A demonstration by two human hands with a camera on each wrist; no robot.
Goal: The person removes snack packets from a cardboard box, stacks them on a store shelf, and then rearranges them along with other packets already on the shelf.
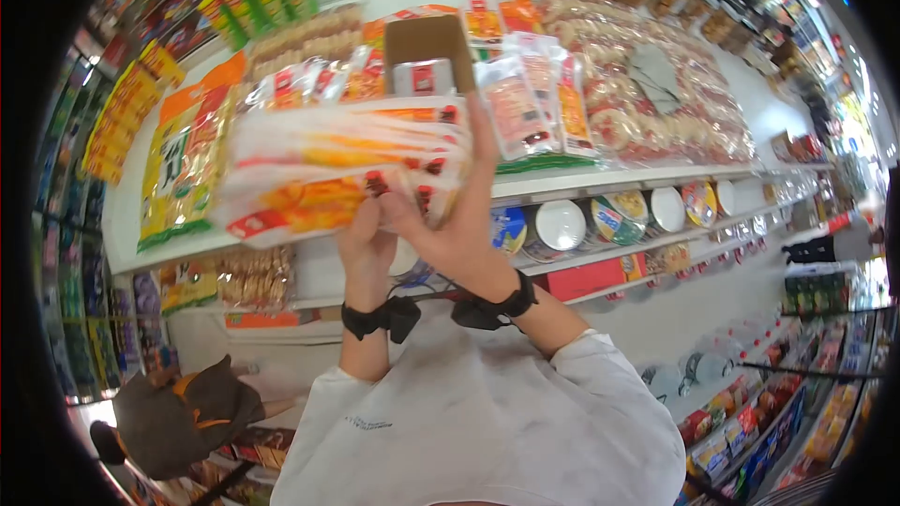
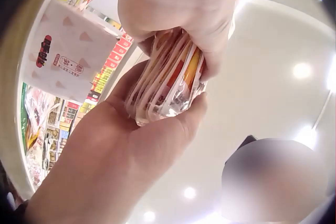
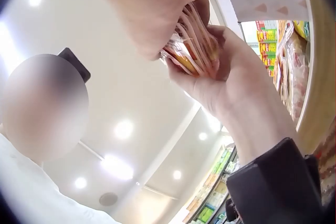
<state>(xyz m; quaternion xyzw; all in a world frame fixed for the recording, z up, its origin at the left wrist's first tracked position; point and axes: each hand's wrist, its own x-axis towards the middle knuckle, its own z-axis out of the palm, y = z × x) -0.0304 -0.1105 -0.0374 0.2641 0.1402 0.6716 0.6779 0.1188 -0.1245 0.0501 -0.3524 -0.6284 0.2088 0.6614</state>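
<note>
Packet stack (image 1: 342,169) is up in your hands, over the shelf (image 1: 122,220). Your left hand (image 1: 367,248) and right hand (image 1: 469,220) both pinch it at one end, thumbs close together. Open box (image 1: 427,42) sits just beyond.

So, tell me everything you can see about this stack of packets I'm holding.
The stack of packets is several thin, flat packets in shiny plastic, mostly white, with orange, yellow and red areas. End-on, they look layered closely together. The stack is held up off the shelf, gripped by the fingers of the left hand and right hand. Its lettering is too blurred to read.
</note>
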